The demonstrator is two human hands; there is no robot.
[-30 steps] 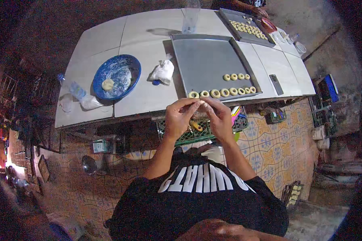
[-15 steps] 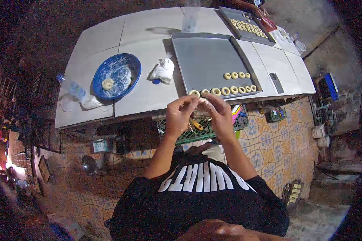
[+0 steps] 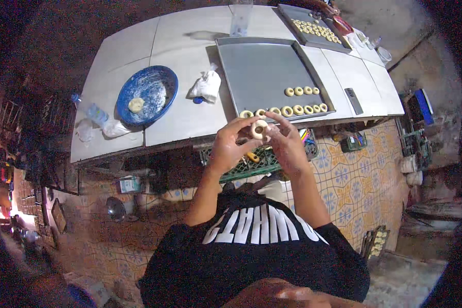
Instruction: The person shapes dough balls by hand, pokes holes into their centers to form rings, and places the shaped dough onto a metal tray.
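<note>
A pale dough ring with a round hole is held up between my two hands, just off the table's near edge. My left hand has its fingers closed on the ring's left side. From the right, my right hand grips the same ring with thumb and fingers. Right behind them lies a grey metal tray. Along its near edge runs a row of dough rings, partly hidden by my fingers. A shorter row of dough rings sits behind it, toward the right.
On the left stand a blue basin holding a dough lump, and a plastic bottle. A white bag lies beside the tray, a phone to its right. At the far right, a co-worker's hand is above another filled tray.
The dough in my hands has turned so its hole now shows. My fingers have shifted around it, and both hands have come slightly lower in the view.
</note>
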